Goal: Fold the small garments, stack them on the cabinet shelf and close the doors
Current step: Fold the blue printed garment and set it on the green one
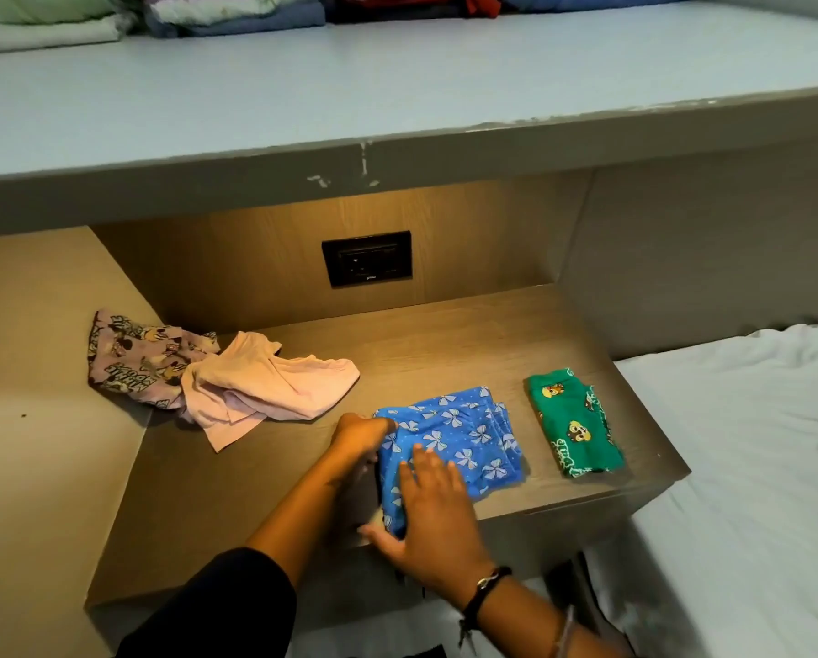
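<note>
Head view, and both hands are down on the blue garment with the pale bow print (459, 439), which lies half folded near the front edge of the wooden surface (445, 344). Its cloth is bright blue with fine white dots, and its near end bunches up where it meets the edge. The right hand (433, 510) lies flat on the near part of it, fingers spread and pressing down, thumb out to the left by the bunched corner; a dark bracelet (485, 588) sits on that wrist. The left hand (362, 434) is curled at the garment's left edge, fingers closed and pinching the fabric there.

Just to the right, apart from the blue one, a green garment with cartoon figures (573, 425) lies folded into a neat narrow oblong. Off to the left, well apart, a plain pink garment (264, 391) lies crumpled and unfolded, overlapping a pink cartoon-print garment (136, 358) behind it, which rests against the side panel.

The surface is a light wood-grain ledge, warmly lit from above. A black socket plate (366, 258) is set into the wooden back panel. Above runs a pale blue shelf (397, 87) with chipped paint along its front edge, and folded clothes (236, 14) line its far side. A bed with a white sheet (753, 444) lies to the right.
</note>
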